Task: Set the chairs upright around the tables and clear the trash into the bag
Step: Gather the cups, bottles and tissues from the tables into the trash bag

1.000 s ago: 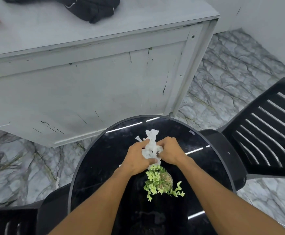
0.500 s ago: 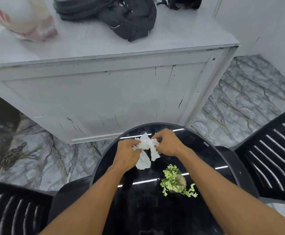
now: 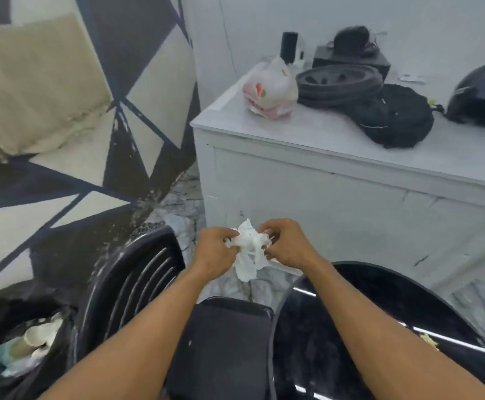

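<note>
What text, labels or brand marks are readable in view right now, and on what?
Nothing is legible.
plastic bag on the white counter: red print, too blurred to read.
black backpack: small pale mark, too small to read.
dark helmet: faint mark, unreadable.
crumpled tissue: no print seen.

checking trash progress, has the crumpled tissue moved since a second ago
Yes. The crumpled tissue was over the round black table; it is now held off the table's left rim, toward the black chair.
</note>
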`<act>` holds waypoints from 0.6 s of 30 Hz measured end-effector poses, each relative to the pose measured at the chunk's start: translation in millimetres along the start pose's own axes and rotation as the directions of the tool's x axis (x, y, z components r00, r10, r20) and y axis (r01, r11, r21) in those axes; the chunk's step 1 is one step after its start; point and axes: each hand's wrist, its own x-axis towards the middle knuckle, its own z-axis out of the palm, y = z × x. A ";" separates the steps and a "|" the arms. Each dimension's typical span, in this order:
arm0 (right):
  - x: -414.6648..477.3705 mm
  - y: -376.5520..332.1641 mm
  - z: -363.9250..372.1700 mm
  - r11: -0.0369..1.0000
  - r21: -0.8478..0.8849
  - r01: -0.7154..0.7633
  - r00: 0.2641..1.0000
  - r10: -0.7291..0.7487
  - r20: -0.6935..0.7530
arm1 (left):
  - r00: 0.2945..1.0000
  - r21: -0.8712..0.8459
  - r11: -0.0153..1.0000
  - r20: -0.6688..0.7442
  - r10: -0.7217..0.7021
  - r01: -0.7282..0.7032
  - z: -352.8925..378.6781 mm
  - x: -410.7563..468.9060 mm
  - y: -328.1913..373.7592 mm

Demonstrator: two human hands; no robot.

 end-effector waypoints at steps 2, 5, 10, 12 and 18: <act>11.3 -50.0 47.0 0.996 0.033 0.077 0.997 -0.078 0.029 | 0.996 0.013 0.999 -0.082 -0.030 0.031 -59.7 -12.6 -36.7; 23.1 -119.2 121.9 0.982 0.055 0.181 0.979 -0.186 0.089 | 0.980 0.064 0.996 -0.193 -0.052 0.066 -140.7 -37.4 -90.7; 39.9 -218.6 250.0 0.935 0.018 0.353 0.908 -0.348 0.233 | 0.911 0.031 0.971 -0.353 -0.212 0.238 -253.9 -94.1 -181.2; 43.6 -249.0 299.6 0.919 0.010 0.394 0.874 -0.378 0.306 | 0.876 0.002 0.954 -0.395 -0.276 0.301 -289.6 -119.8 -214.9; 50.4 -315.8 415.1 0.874 0.056 0.483 0.745 -0.443 0.499 | 0.781 -0.039 0.900 -0.481 -0.397 0.434 -359.7 -177.9 -302.3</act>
